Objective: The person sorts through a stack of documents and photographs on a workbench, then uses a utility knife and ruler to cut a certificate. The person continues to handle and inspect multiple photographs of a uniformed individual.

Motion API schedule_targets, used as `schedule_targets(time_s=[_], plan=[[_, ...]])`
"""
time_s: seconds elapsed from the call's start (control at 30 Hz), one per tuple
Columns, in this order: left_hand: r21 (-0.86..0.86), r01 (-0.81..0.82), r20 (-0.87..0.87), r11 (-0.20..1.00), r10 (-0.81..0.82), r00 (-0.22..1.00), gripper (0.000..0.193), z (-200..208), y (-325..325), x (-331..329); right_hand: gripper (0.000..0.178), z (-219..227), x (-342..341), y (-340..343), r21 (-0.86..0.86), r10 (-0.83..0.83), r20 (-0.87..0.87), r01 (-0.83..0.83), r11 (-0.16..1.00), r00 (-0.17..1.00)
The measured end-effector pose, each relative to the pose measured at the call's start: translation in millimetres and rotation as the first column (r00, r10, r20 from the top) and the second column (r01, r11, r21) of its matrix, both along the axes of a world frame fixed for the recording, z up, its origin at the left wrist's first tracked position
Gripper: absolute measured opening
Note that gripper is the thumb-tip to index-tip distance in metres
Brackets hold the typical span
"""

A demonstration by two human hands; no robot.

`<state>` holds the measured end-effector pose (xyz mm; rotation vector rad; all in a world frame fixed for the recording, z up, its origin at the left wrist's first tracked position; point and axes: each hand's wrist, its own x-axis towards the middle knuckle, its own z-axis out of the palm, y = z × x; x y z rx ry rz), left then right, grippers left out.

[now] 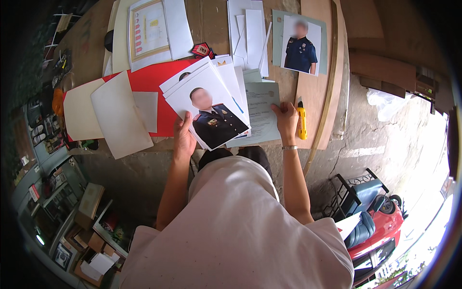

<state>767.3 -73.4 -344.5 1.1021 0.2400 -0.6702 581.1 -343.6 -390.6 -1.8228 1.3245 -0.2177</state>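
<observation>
My left hand is closed on the lower left edge of a fanned stack of photo prints, its thumb on top. The uppermost photo print shows a person in a dark uniform with medals. My right hand has its fingers curled at the right edge of a grey-green printed sheet, pinching it. That sheet lies partly under the photo stack. Just right of this hand, a yellow utility knife rests on the table. Farther back lies another photo print of a uniformed person, on a grey-green sheet.
Left of the stack are a red sheet and cream sheets. A gold-bordered print, white paper strips and a red-black patch lie at the back. A long wooden strip runs along the right side.
</observation>
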Motion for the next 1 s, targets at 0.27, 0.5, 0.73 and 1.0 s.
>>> schedule_targets(time_s=[0.27,0.5,0.73,1.0], plan=[[0.021,-0.016,-0.048,1.000,0.017,0.999,0.019,-0.7,4.4,2.9,0.021,21.9,-9.7,8.4,-0.115,-0.033,0.182,0.055,0.992,0.983],[0.007,-0.080,-0.057,0.997,0.080,0.995,0.016,5.6,5.5,7.9,0.011,27.7,-8.3,8.2,-0.285,0.024,0.154,0.021,0.958,0.988],[0.041,-0.143,-0.043,0.989,0.144,0.989,0.021,4.8,15.6,17.7,0.011,29.2,-17.6,10.9,-0.303,0.067,0.109,-0.032,0.953,0.992],[-0.002,-0.121,-0.043,0.993,0.120,0.992,0.026,1.1,18.9,15.2,0.009,37.8,-12.6,6.9,-0.664,0.251,0.218,-0.045,0.747,0.943]])
